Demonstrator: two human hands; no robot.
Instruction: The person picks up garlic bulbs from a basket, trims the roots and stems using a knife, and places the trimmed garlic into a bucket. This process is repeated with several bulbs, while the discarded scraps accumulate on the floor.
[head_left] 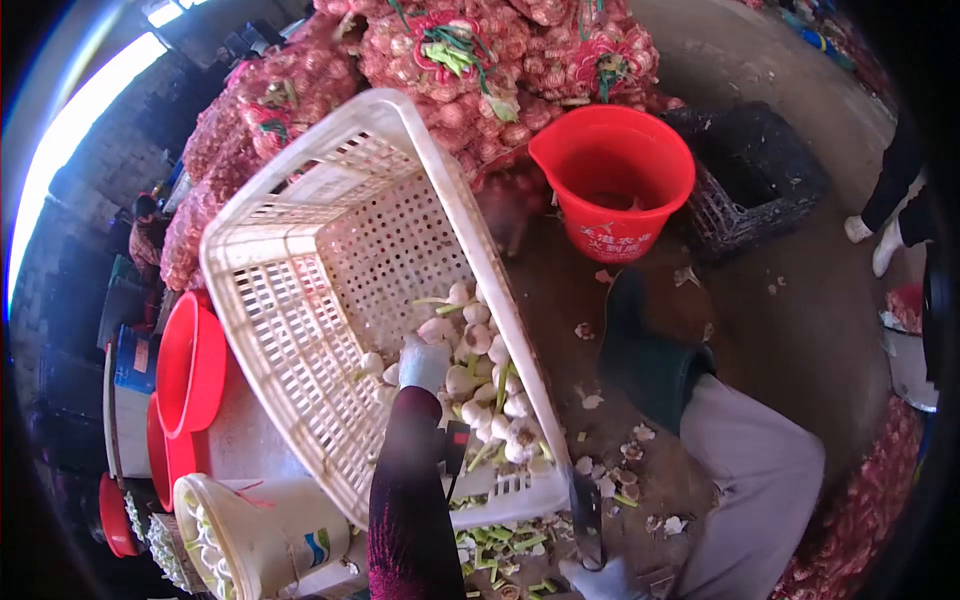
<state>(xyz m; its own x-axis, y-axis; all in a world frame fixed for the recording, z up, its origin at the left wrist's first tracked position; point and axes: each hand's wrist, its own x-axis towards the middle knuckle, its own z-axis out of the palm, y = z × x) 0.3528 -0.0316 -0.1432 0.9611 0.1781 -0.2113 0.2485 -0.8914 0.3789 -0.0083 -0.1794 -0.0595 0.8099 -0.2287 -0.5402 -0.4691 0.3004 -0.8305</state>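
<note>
My left hand, in a pale glove, reaches into a tilted white plastic basket. It touches a heap of garlic bulbs with short green stalks. Its fingers are mostly hidden, so their grip cannot be made out. At the bottom edge, my right hand, gloved as well, is closed around the lower end of a knife. The dark blade of that knife points up beside the basket's near right corner. Cut green stalks lie under and in front of the basket.
Red net sacks of garlic are piled behind the basket. A red bucket and a black crate stand at the upper right. Red tubs and a white bucket holding pale pieces are on the left. Another person's legs show at right.
</note>
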